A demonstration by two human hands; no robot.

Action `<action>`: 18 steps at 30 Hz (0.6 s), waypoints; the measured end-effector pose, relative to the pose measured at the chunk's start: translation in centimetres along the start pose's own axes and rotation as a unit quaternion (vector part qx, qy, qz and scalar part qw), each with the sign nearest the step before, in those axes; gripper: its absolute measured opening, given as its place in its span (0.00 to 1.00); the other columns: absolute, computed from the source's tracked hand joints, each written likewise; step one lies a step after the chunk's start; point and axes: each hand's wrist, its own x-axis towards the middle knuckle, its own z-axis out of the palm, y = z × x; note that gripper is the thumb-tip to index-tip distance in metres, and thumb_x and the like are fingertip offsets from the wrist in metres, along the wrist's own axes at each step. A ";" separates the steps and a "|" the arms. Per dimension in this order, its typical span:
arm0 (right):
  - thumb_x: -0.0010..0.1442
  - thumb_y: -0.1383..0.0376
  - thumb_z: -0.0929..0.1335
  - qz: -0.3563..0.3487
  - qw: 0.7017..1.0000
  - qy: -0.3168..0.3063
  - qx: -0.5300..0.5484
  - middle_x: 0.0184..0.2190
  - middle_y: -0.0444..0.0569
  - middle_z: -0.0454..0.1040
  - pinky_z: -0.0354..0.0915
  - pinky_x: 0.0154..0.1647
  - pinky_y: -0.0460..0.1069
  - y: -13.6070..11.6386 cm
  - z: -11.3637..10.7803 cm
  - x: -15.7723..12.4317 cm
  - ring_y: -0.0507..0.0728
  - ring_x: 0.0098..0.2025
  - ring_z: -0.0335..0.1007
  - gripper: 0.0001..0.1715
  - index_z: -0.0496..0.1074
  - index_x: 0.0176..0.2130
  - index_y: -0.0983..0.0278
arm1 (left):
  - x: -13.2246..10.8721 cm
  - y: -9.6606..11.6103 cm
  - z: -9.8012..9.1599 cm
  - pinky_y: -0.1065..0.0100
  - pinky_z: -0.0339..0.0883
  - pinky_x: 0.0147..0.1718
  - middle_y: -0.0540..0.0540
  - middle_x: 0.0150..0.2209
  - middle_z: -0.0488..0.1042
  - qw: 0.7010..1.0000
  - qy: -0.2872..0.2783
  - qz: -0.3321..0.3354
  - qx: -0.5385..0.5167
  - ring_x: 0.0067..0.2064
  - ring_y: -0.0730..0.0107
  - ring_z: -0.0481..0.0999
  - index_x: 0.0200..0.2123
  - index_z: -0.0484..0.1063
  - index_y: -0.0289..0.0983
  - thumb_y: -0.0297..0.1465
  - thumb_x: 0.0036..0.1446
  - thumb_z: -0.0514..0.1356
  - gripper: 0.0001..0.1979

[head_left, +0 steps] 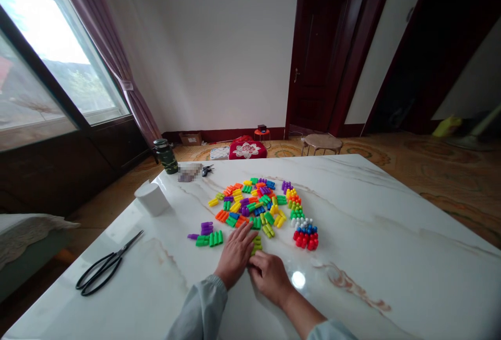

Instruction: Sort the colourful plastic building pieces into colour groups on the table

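Note:
Many coloured plastic pieces lie in a loose pile (250, 201) on the white marble-look table (376, 220). My left hand (236, 250) is at the pile's near edge, fingers stretched forward beside green pieces. My right hand (271, 276) is just right of it, fingers curled at the near end of some yellow-green pieces (257, 245); whether it grips one is hidden. Left of my hands lie green pieces (215, 238) and purple pieces (206, 228). At the right, rows of purple, orange, yellow, green, white, blue and red pieces (306, 237) stand close together.
Black-handled scissors (105, 268) lie at the left, near a white paper roll (151, 198). A camouflage jar (166, 156) and small black clippers (207, 170) sit at the far left edge. Beyond the table are a red stool (247, 149) and a round stool (323, 142).

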 end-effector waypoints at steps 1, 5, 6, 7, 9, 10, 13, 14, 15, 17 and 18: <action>0.56 0.72 0.64 0.003 1.000 0.004 0.010 0.29 0.44 0.74 0.57 0.33 0.44 0.0 0.0 0.0 0.52 0.33 0.71 0.11 0.73 0.30 0.61 | 0.0 0.1 -0.1 0.51 0.55 0.63 0.47 0.66 0.58 1.000 -0.004 -0.003 -0.003 0.67 0.60 0.56 0.61 0.64 0.46 0.33 0.68 0.47 0.20; 0.55 0.72 0.64 0.020 0.997 0.026 0.063 0.27 0.45 0.73 0.59 0.32 0.45 0.1 -0.1 0.0 0.52 0.30 0.70 0.11 0.74 0.28 0.61 | -0.1 0.6 -0.6 0.51 0.54 0.63 0.47 0.67 0.56 1.000 -0.020 -0.011 -0.013 0.67 0.59 0.54 0.60 0.65 0.45 0.36 0.68 0.48 0.20; 0.55 0.71 0.64 0.023 0.996 0.032 0.081 0.27 0.45 0.73 0.59 0.32 0.45 0.1 -0.2 0.0 0.52 0.30 0.69 0.11 0.74 0.28 0.61 | -0.1 0.7 -0.7 0.50 0.54 0.63 0.47 0.67 0.56 1.000 -0.023 -0.010 -0.015 0.68 0.59 0.53 0.60 0.64 0.44 0.37 0.67 0.48 0.20; 0.56 0.70 0.64 0.024 0.994 0.038 0.099 0.27 0.45 0.73 0.60 0.32 0.45 0.1 -0.3 0.0 0.52 0.30 0.69 0.11 0.74 0.27 0.61 | -0.1 0.7 -0.8 0.50 0.53 0.63 0.46 0.67 0.55 0.999 -0.026 -0.009 -0.016 0.68 0.58 0.53 0.60 0.64 0.44 0.38 0.67 0.49 0.20; 0.58 0.69 0.63 0.024 0.990 0.046 0.134 0.27 0.46 0.73 0.62 0.32 0.46 0.1 -0.5 0.1 0.53 0.30 0.69 0.12 0.74 0.27 0.61 | -0.1 0.9 -1.0 0.50 0.53 0.63 0.45 0.68 0.55 0.999 -0.029 -0.010 -0.017 0.68 0.57 0.52 0.60 0.64 0.43 0.39 0.66 0.50 0.21; 0.59 0.68 0.63 0.024 0.987 0.049 0.151 0.27 0.47 0.73 0.62 0.32 0.47 0.0 -0.7 0.1 0.53 0.30 0.69 0.13 0.74 0.27 0.61 | -0.1 0.9 -1.0 0.50 0.53 0.63 0.45 0.67 0.55 0.999 -0.030 -0.012 -0.017 0.68 0.57 0.53 0.60 0.64 0.43 0.39 0.66 0.51 0.21; 0.60 0.64 0.62 0.030 0.979 0.054 0.195 0.27 0.48 0.73 0.65 0.32 0.48 0.2 -0.9 -0.2 0.55 0.30 0.70 0.14 0.74 0.27 0.61 | -0.1 1.2 -1.2 0.50 0.53 0.63 0.45 0.67 0.56 0.999 -0.027 -0.020 -0.017 0.68 0.57 0.53 0.60 0.64 0.44 0.38 0.65 0.52 0.21; 0.60 0.63 0.63 0.037 0.976 0.055 0.209 0.27 0.48 0.74 0.66 0.33 0.48 0.3 -0.9 -0.2 0.56 0.30 0.70 0.14 0.74 0.28 0.61 | -0.1 1.3 -1.2 0.51 0.53 0.63 0.45 0.67 0.56 0.999 -0.025 -0.023 -0.018 0.68 0.57 0.53 0.60 0.64 0.44 0.38 0.65 0.52 0.20; 0.60 0.62 0.63 0.050 0.971 0.059 0.226 0.28 0.49 0.75 0.67 0.33 0.49 0.4 -0.9 -0.2 0.56 0.31 0.71 0.13 0.75 0.28 0.61 | 0.0 1.3 -1.3 0.51 0.54 0.63 0.45 0.67 0.56 0.999 -0.023 -0.026 -0.019 0.68 0.58 0.53 0.59 0.65 0.44 0.37 0.65 0.52 0.20; 0.60 0.60 0.64 0.088 0.957 0.073 0.266 0.30 0.50 0.77 0.69 0.34 0.50 0.5 -1.1 0.2 0.58 0.32 0.73 0.13 0.76 0.31 0.61 | 0.1 1.5 -1.3 0.51 0.54 0.62 0.46 0.67 0.56 0.999 -0.019 -0.031 -0.022 0.68 0.58 0.53 0.59 0.65 0.44 0.37 0.65 0.52 0.20; 0.60 0.59 0.64 0.108 0.950 0.086 0.280 0.31 0.50 0.78 0.69 0.35 0.50 0.4 -1.2 0.7 0.58 0.33 0.74 0.13 0.76 0.32 0.61 | 0.1 1.5 -1.3 0.51 0.54 0.62 0.46 0.67 0.56 0.999 -0.017 -0.034 -0.023 0.68 0.57 0.53 0.59 0.65 0.45 0.37 0.65 0.51 0.20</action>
